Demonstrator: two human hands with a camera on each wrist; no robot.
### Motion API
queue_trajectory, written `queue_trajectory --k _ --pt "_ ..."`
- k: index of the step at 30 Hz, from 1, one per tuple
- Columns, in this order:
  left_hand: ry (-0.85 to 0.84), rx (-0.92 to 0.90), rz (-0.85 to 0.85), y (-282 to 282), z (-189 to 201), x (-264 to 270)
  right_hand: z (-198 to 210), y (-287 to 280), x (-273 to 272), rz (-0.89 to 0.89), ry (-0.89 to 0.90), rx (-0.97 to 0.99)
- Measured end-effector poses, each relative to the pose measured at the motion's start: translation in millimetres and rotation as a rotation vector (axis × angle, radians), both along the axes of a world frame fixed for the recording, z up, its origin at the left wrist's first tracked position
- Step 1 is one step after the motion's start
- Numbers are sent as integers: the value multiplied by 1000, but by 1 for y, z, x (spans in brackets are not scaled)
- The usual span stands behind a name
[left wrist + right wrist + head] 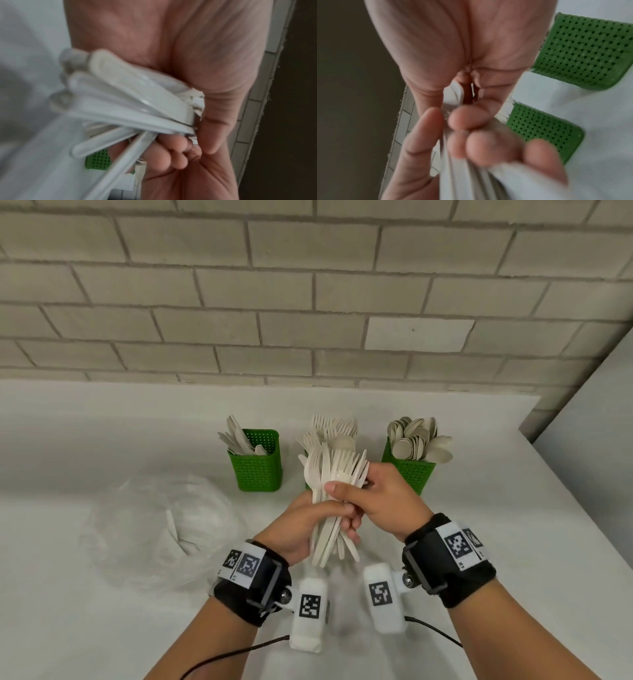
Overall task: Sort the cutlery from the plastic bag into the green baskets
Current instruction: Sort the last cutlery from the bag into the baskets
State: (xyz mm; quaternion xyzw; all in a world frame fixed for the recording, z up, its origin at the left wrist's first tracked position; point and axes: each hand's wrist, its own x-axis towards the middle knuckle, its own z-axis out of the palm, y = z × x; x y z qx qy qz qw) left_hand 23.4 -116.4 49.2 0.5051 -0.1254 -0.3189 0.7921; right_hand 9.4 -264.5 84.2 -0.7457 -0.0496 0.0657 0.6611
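Both hands hold one bundle of white plastic forks (334, 491) upright above the table, tines up. My left hand (318, 522) grips the handles (128, 105) with fingers curled round them. My right hand (376, 494) grips the bundle just under the tines, thumb across the front (471, 175). Behind stand three green baskets: the left one (257, 470) holds knives, the right one (412, 472) holds spoons. The middle one is almost hidden by the bundle, with only its forks (334, 428) showing. The clear plastic bag (161, 529) lies crumpled at the left with a few white pieces inside.
A pale brick wall (308, 302) closes off the back of the white table (479, 542). The table's right edge runs diagonally at the far right. Two green baskets (590, 54) (544, 129) appear close beside my right hand in the right wrist view.
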Motion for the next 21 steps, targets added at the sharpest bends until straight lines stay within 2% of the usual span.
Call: queue_trajectory --k 2,5,10,14,17,18,19,21 --pt "38 -9 27 -3 -3 -3 -3 -4 1 -22 3 37" --pt "60 -20 117 -6 -8 -3 -8 -6 4 -155 -10 92" --pt "80 0 227 3 -12 8 -15 -1 15 -305 -52 74" --pt "-28 128 312 10 -12 15 -9 9 20 -457 -155 1" --pt "-107 229 349 13 -15 23 3 21 21 -597 -191 226" --pt "-125 256 375 14 -16 25 6 25 21 -631 -219 236" --pt "-158 288 394 16 -17 27 10 27 21 -636 -255 189" --pt "-218 311 398 18 -16 30 12 36 21 -551 -320 -42"
